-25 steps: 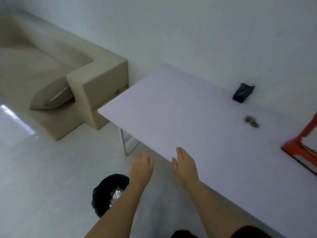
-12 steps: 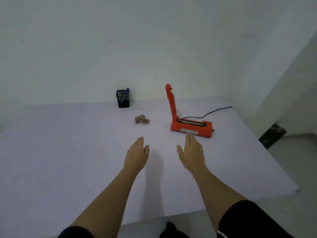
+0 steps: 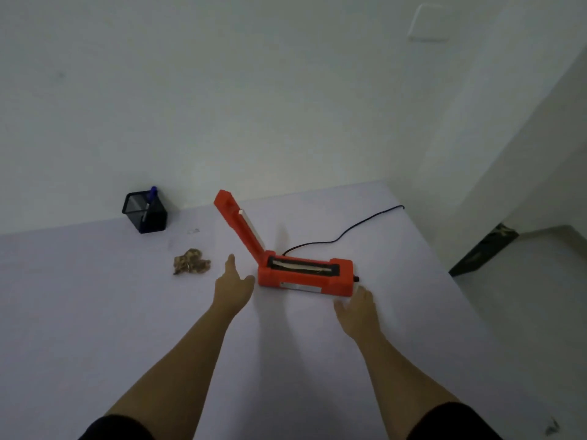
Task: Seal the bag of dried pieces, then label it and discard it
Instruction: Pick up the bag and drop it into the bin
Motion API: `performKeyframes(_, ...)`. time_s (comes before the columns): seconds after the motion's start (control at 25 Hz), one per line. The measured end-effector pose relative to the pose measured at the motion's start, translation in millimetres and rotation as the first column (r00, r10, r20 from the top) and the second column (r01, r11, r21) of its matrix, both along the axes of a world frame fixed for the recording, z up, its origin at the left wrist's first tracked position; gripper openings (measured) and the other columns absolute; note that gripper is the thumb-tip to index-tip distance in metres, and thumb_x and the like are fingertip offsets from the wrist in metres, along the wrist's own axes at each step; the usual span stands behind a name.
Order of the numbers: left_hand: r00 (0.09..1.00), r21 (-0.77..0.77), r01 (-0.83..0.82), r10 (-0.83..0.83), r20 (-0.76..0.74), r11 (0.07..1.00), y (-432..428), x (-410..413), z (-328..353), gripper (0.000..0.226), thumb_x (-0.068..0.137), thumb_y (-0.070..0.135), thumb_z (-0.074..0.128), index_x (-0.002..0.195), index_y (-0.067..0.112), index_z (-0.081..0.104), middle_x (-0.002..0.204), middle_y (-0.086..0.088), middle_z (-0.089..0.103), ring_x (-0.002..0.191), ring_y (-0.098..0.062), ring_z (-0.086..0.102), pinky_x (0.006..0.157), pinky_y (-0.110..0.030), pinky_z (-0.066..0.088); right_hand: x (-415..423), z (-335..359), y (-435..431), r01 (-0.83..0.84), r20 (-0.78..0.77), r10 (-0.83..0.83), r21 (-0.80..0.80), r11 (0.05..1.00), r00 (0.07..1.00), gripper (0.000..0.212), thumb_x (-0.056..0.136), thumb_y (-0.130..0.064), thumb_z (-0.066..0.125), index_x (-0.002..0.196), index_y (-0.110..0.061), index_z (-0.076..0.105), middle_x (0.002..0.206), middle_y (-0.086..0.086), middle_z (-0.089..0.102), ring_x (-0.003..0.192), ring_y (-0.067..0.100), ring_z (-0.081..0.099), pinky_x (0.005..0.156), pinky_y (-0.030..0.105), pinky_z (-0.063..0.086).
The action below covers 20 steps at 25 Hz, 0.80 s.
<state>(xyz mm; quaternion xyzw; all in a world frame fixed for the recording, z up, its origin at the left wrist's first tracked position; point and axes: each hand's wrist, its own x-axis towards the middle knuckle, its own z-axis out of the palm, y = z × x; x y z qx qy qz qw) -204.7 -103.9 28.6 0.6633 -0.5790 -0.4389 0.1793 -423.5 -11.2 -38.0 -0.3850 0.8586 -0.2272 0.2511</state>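
Note:
A small clear bag of brown dried pieces (image 3: 191,265) lies on the white table (image 3: 95,312), left of centre. An orange heat sealer (image 3: 305,274) stands to its right with its lid arm (image 3: 238,223) raised. My left hand (image 3: 233,287) hovers open between the bag and the sealer's left end, holding nothing. My right hand (image 3: 357,309) is open just in front of the sealer's right end, close to it but I cannot tell if it touches. A black mesh pen holder (image 3: 145,213) with a blue pen (image 3: 151,195) stands at the back by the wall.
The sealer's black cord (image 3: 343,236) runs back right across the table. The table's right edge drops to the floor, where a dark object (image 3: 482,249) leans by the wall. The white wall borders the table's far edge.
The view swung from the table's left end and the floor bin to the sealer. Both hands have moved forward and apart, reaching either end of the sealer.

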Motion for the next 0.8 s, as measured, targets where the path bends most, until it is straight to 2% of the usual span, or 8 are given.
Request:
performKeyframes(0.08, 0.997, 0.056, 0.053, -0.050, -0.061, 0.997, -8.1, -12.9, -0.4, 0.076, 0.090, 0.022, 0.055, 0.149, 0.019, 0.005, 0.145, -0.017, 0.037, 0.124, -0.034, 0.045, 0.095, -0.036, 0.038, 0.9, -20.4, -6.8, 0.038, 0.134, -0.039, 0.013, 0.999, 0.990, 0.055, 0.083, -0.029, 0.064, 0.122, 0.003, 0.044, 0.117, 0.017, 0.052, 0.107, 0.033, 0.055, 0.088, 0.036, 0.046)
performKeyframes(0.12, 0.995, 0.035, 0.065, -0.062, -0.084, 0.997, -11.2, -20.2, -1.4, 0.074, 0.090, 0.025, 0.056, 0.147, 0.020, 0.009, 0.136, -0.016, 0.045, 0.111, -0.032, 0.051, 0.087, -0.033, 0.040, 0.3, -28.5, -12.0, 0.057, 0.169, -0.056, 0.000, 0.998, 0.984, 0.052, 0.082, -0.029, 0.065, 0.119, 0.002, 0.047, 0.114, 0.018, 0.055, 0.102, 0.033, 0.058, 0.086, 0.037, 0.050)
performKeyframes(0.2, 0.993, -0.026, 0.046, -0.049, -0.109, 0.999, -15.1, -31.9, -4.0, 0.063, 0.091, 0.024, 0.056, 0.142, 0.020, 0.019, 0.115, -0.013, 0.053, 0.088, -0.021, 0.050, 0.077, -0.029, 0.037, -2.5, -34.2, -25.1, 0.087, 0.193, -0.079, -0.032, 0.996, 0.978, 0.048, 0.084, -0.024, 0.064, 0.121, 0.000, 0.047, 0.115, 0.019, 0.055, 0.101, 0.031, 0.058, 0.085, 0.038, 0.052)
performKeyframes(0.28, 0.994, -0.087, 0.056, -0.064, -0.085, 0.995, -21.9, -36.7, -13.0, 0.051, 0.091, 0.019, 0.054, 0.135, 0.025, 0.028, 0.107, -0.016, 0.060, 0.079, -0.022, 0.052, 0.073, -0.027, 0.038, -7.2, -29.0, -40.4, 0.078, 0.176, -0.068, -0.050, 0.996, 0.982, 0.051, 0.086, -0.018, 0.062, 0.129, 0.001, 0.040, 0.121, 0.019, 0.049, 0.108, 0.031, 0.054, 0.091, 0.037, 0.048)
performKeyframes(0.36, 0.989, -0.130, 0.126, -0.134, -0.055, 0.984, -31.2, -38.2, -25.9, 0.051, 0.088, 0.006, 0.051, 0.130, 0.030, 0.034, 0.104, -0.019, 0.064, 0.083, -0.030, 0.062, 0.067, -0.026, 0.041, -14.3, -26.7, -57.8, 0.049, 0.167, -0.037, -0.071, 0.996, 0.985, 0.056, 0.087, -0.015, 0.061, 0.132, 0.002, 0.034, 0.125, 0.020, 0.046, 0.112, 0.032, 0.052, 0.093, 0.036, 0.045)
performKeyframes(0.48, 0.973, -0.175, 0.225, -0.232, -0.019, 0.958, -55.3, -44.2, -36.6, 0.068, 0.077, -0.010, 0.046, 0.132, 0.030, 0.038, 0.118, -0.003, 0.057, 0.100, -0.027, 0.060, 0.077, -0.026, 0.044, -26.3, -27.4, -88.5, -0.015, 0.158, 0.032, -0.104, 0.994, 0.987, 0.061, 0.086, -0.014, 0.062, 0.136, 0.001, 0.029, 0.129, 0.020, 0.044, 0.115, 0.031, 0.051, 0.093, 0.029, 0.042)
performKeyframes(0.56, 0.976, -0.191, 0.211, -0.216, -0.007, 0.959, -78.6, -49.2, -40.4, 0.074, 0.074, -0.012, 0.046, 0.135, 0.027, 0.036, 0.117, 0.000, 0.055, 0.097, -0.024, 0.058, 0.077, -0.027, 0.044, -35.4, -29.1, -114.2, -0.065, 0.146, 0.080, -0.108, 0.992, 0.986, 0.068, 0.085, -0.012, 0.063, 0.139, 0.002, 0.024, 0.133, 0.020, 0.040, 0.118, 0.031, 0.048, 0.094, 0.025, 0.038)
performKeyframes(0.8, 0.989, -0.158, 0.144, -0.147, -0.010, 0.977, -147.4, -57.9, -48.4, 0.080, 0.072, -0.010, 0.046, 0.140, 0.028, 0.025, 0.096, -0.007, 0.057, 0.085, -0.025, 0.058, 0.072, -0.033, 0.051, -57.6, -31.4, -193.2, -0.205, 0.123, 0.217, -0.100, 0.974, 0.968, 0.082, 0.082, -0.011, 0.065, 0.144, -0.001, 0.012, 0.139, 0.019, 0.032, 0.128, 0.030, 0.037, 0.104, 0.030, 0.031)
